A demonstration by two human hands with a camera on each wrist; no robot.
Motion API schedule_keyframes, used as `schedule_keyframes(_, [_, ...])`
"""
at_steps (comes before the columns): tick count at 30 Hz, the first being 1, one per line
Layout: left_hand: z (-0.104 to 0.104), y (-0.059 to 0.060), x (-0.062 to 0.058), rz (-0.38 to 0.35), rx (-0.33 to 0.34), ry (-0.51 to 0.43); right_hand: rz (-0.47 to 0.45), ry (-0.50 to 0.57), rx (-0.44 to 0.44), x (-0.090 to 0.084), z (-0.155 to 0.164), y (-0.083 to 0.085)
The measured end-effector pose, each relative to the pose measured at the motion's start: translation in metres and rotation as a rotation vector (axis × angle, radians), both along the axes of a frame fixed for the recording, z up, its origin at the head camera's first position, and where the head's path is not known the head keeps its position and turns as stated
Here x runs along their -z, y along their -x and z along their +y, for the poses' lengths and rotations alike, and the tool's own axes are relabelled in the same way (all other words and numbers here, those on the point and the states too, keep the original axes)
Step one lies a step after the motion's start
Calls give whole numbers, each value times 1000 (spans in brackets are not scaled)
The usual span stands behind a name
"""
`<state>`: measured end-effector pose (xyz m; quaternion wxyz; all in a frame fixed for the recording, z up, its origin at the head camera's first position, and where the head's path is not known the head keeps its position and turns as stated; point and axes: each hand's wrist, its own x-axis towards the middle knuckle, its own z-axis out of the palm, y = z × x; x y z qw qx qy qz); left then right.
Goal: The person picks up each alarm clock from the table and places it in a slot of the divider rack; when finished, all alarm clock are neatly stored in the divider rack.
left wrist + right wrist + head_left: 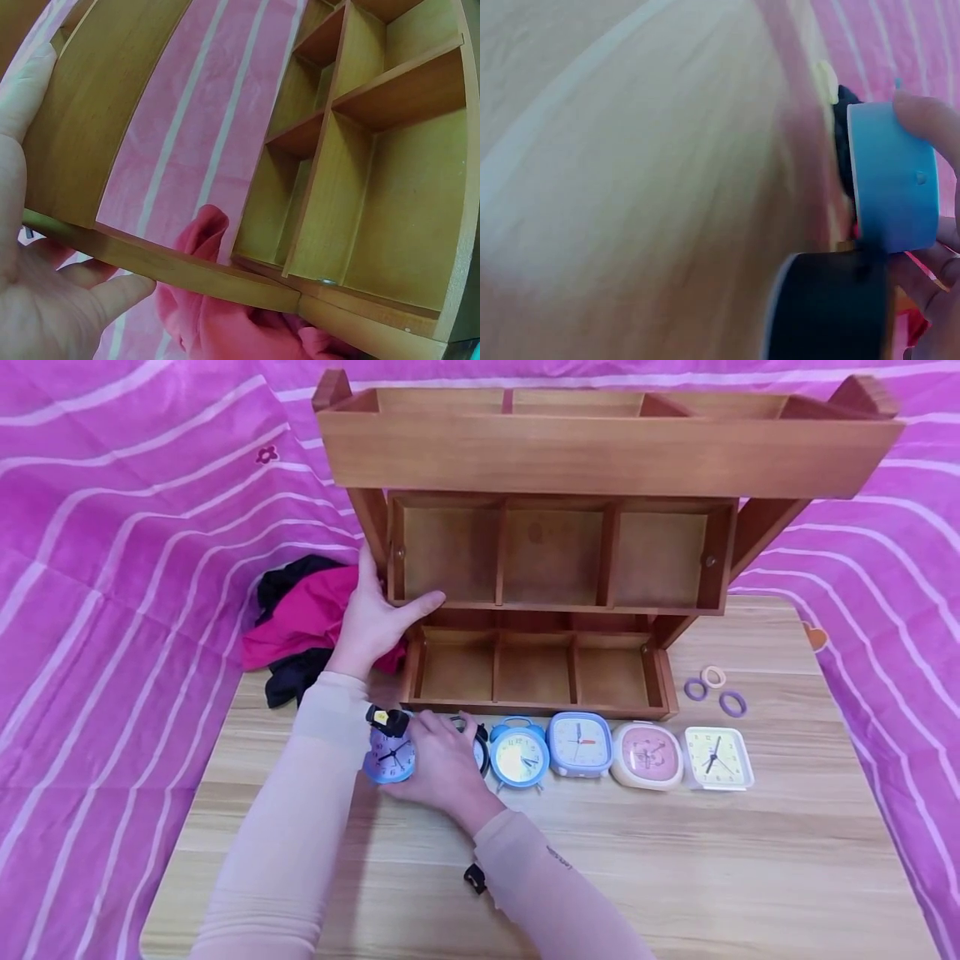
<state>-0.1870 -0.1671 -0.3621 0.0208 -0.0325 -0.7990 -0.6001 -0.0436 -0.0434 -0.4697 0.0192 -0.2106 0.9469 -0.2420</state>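
Pale wood of the table (pixel 712 877) is left open nearest the camera and right of the clocks (pixel 580 745). At the row's left end, the blue clock (pixel 392 758) is pinched between thumb and fingers of the right hand (pixel 446 764), beside the black clock (pixel 829 307). Behind, the rack (pixel 615 456) is gripped at its left side by the left hand (pixel 375 627). The blue clock's plain side is shown only from the right wrist. In the head view, the black clock is mostly hidden.
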Motion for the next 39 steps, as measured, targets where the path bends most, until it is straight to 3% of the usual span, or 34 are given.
schedule_keyframes(9, [-3,0,0,-11,6,38,26,125,28,-27,14,12])
schedule_keyframes(18, [-4,5,3,2,9,30,-75,212,134,-30,45,47])
schedule_keyframes(30, [-3,6,7,-9,9,27,-109,160,160,-26,68,95])
schedule_keyframes(39, [-3,5,5,-3,9,54,-159,140,187,-20,72,111])
